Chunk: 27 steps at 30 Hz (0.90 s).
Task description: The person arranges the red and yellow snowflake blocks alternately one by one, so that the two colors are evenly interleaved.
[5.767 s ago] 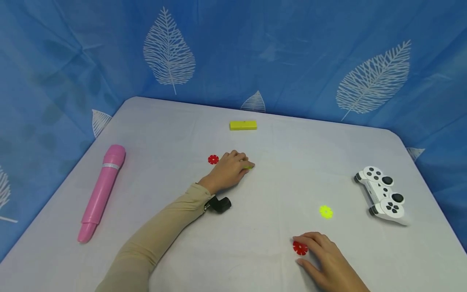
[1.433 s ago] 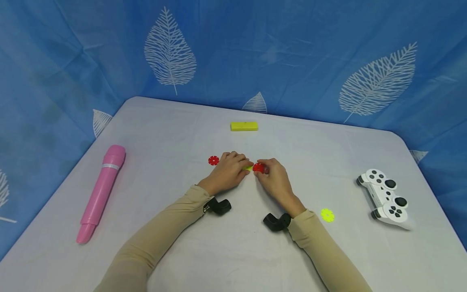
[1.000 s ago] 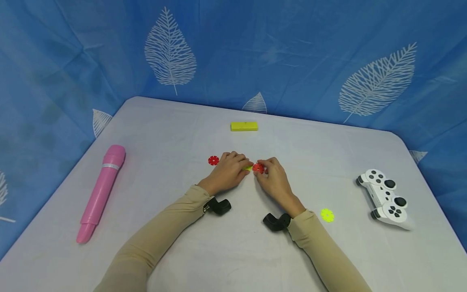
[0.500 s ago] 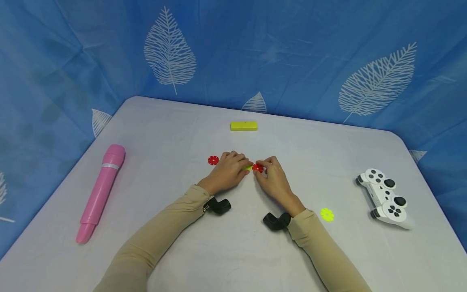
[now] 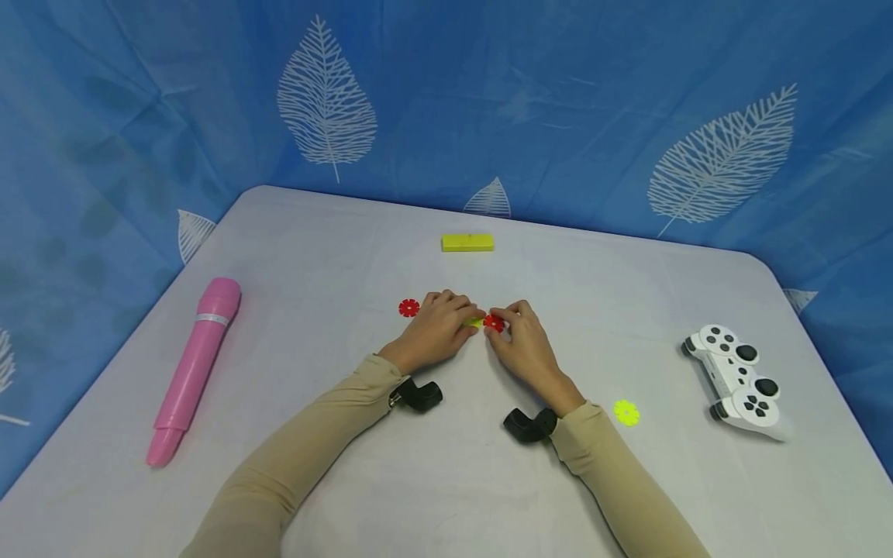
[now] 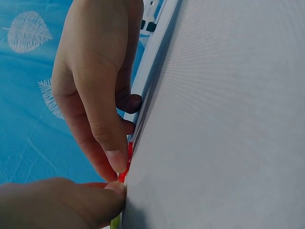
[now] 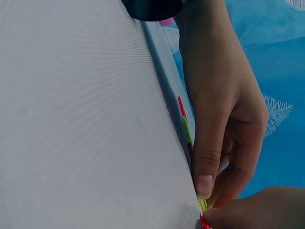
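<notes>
In the head view my left hand (image 5: 436, 325) lies mid-table, thumb and fingertips pinching a yellow-green notched disc (image 5: 476, 322), mostly covered by the fingers. Facing it, my right hand (image 5: 526, 345) pinches a red notched disc (image 5: 494, 323) whose edge meets the yellow-green one. Beyond my left hand lies another red disc (image 5: 409, 308). Edge-on in the right wrist view, a line of red and green discs (image 7: 186, 128) runs behind the left hand. The left wrist view shows the right fingertips on the red disc (image 6: 129, 155), beside the left thumb.
A loose yellow-green disc (image 5: 626, 413) is right of my right forearm. Farther right sits a white game controller (image 5: 738, 380). A pink microphone (image 5: 195, 372) lies on the left, and a yellow bar (image 5: 467, 243) near the back edge. Black wrist cameras hang under both wrists.
My right hand has carried the red disc from the front right of the table to the yellow-green disc at my left fingertips. Over the last second both hands barely shift.
</notes>
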{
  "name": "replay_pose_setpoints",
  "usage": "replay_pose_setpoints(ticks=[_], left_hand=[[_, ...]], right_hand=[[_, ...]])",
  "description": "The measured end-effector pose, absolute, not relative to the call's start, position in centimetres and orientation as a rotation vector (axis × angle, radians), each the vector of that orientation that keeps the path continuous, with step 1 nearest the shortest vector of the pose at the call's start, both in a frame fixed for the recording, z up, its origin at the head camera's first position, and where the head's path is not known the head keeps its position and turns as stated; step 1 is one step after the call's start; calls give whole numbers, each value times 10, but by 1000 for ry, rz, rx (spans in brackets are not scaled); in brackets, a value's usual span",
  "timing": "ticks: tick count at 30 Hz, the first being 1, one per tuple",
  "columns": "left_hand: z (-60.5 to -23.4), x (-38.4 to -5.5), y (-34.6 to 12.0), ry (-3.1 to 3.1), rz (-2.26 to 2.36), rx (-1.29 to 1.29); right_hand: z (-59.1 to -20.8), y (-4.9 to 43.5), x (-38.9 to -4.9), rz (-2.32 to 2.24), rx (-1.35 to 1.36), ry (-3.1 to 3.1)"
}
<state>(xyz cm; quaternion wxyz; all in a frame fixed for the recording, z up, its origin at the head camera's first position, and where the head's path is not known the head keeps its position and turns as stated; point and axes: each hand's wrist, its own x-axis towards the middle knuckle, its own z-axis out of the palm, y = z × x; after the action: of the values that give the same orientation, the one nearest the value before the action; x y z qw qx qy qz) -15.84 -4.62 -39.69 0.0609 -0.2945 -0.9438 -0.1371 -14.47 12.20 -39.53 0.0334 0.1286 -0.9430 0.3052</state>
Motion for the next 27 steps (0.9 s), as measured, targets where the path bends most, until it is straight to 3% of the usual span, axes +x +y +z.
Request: replay_pose_setpoints(ticks=[16,27], left_hand=[[-398,-159,-46,-2859,-442,-883],[-393,-158,-38,-2926,-454,-949]], right_hand=[[-385,127,-133,760,485,-3032],[-378,151,-106,575,615,-3066]])
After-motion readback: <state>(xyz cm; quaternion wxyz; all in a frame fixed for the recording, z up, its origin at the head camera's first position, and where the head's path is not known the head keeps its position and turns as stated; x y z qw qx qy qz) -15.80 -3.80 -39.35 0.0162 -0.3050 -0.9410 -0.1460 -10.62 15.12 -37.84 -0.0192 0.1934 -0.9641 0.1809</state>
